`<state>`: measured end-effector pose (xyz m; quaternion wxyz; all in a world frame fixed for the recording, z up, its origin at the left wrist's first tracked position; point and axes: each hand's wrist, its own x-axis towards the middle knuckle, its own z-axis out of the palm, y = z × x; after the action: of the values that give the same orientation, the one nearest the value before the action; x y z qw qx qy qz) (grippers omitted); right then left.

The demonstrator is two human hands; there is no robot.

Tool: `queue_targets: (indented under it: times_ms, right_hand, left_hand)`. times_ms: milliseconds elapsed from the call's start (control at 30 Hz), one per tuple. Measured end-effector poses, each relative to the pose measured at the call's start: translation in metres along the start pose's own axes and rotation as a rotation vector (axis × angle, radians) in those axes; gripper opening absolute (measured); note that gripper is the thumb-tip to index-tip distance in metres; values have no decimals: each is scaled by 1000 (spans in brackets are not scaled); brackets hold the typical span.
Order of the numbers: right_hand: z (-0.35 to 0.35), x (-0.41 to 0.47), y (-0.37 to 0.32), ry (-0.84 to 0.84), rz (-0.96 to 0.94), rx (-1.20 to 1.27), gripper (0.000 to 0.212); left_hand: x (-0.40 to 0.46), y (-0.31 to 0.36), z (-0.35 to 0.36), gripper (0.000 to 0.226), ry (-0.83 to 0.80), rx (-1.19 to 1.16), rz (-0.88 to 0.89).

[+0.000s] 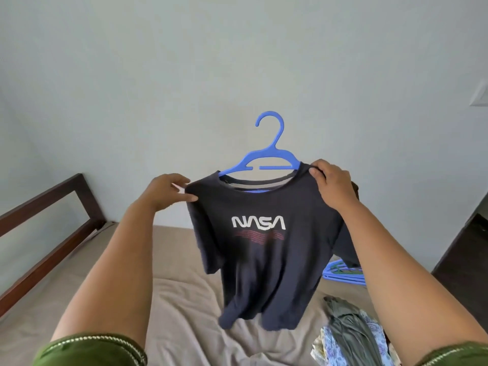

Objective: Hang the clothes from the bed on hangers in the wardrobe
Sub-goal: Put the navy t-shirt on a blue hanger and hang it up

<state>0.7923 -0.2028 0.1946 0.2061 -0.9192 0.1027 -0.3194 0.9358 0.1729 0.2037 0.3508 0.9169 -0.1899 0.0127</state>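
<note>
We hold the T-shirt (266, 241) on its hanger (266, 157) above the bed (163, 299), left hand (169, 191) and right hand (332, 180) each pinching a shoulder; more clothes (348, 334) wait at five o'clock, the wardrobe out of view.

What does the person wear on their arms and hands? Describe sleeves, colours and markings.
Both forearms and hands are bare: no gloves, rings or watch visible. The left hand and right hand extend from short green sleeves edged with pale stitched trim.
</note>
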Motion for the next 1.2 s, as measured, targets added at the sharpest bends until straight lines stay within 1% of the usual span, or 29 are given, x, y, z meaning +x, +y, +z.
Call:
queue_targets:
  times_ms: [100, 167, 233, 300, 367, 433, 500, 567, 600, 700, 767, 800, 867, 933, 967, 1033, 1100, 1133, 1200]
  right_hand:
    - [9, 2, 0, 13, -7, -55, 27]
    - [13, 1, -1, 5, 17, -74, 28]
    - [15, -3, 2, -10, 57, -78, 28]
    - [17, -7, 6, -18, 96, -68, 28]
    - [19, -11, 8, -10, 123, -32, 28]
    - [18, -13, 8, 18, 146, 18, 27]
    - [17, -14, 5, 42, 162, 43, 27]
    - [15, -16, 2, 38, 159, 42, 27]
    - [14, -17, 0, 31, 154, 37, 26]
    - [14, -23, -6, 29, 142, 15, 25]
    - [11, -29, -7, 46, 143, -7, 24]
    - [8, -33, -6, 54, 148, -23, 23]
    - [-2, -45, -2, 48, 164, -62, 24]
    - [-16, -62, 0, 1, 181, -92, 25]
    - [-24, -72, 0, -26, 189, -113, 26]
    - [-40, -97, -1, -34, 206, -185, 30]
    - [-58, -123, -2, 36, 234, -256, 31]
    - [-67, -137, -2, 75, 256, -287, 31]
    - [-88, -165, 0, 129, 327, -319, 29]
  left_hand:
    - [4, 1, 16, 10, 5, 145, -5]
    - [9, 2, 21, 11, 30, 190, -15]
    - [13, 5, 16, 8, 30, 227, -24]
    - [20, 7, 9, 9, 30, 314, -37]
    - [23, 8, 4, 14, 149, 318, -12]
    - [21, 12, 6, 27, 294, 218, 107]
    - [15, 20, 15, 44, 366, 114, 228]
    - [9, 32, 28, 50, 357, 60, 280]
    - [9, 35, 36, 50, 334, 89, 301]
    - [10, 38, 61, 44, 244, 315, 306]
    - [12, 33, 71, 34, 246, 358, 267]
    - [13, 32, 73, 28, 256, 340, 272]
    - [13, 32, 75, 20, 221, 232, 317]
    - [7, 38, 77, 16, 158, 105, 374]
    - [1, 43, 78, 14, 149, 79, 407]
    - [-11, 53, 80, 13, 205, 61, 481]
    - [-20, 69, 84, 12, 295, 31, 570]
    - [-23, 79, 88, 12, 314, 17, 615]
    - [-28, 102, 106, 11, 284, -5, 693]
